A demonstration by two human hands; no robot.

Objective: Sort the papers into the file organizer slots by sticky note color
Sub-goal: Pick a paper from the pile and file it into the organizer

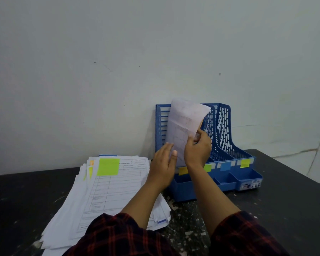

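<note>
While the stack of papers [107,193] at eight o'clock on the dark table [284,191] looks thick, I judge the sorting to be mostly ahead of me: its top page carries a green sticky note [108,166], and I cannot tell what already sits in the slots. My right hand [197,148] pinches a white sheet [185,124] by its lower right edge, fingers curled round it. The sheet stands upright at twelve o'clock from that hand, in front of the leftmost slots of the blue file organizer [227,130]. My left hand [163,163], at nine o'clock from the right, has straight fingers close together, the fingertips touching the sheet's lower left edge. The sheet's own note is hidden from me. Slot labels read orange-yellow [183,170], green [207,167], blue [225,166] and yellow [245,163].
</note>
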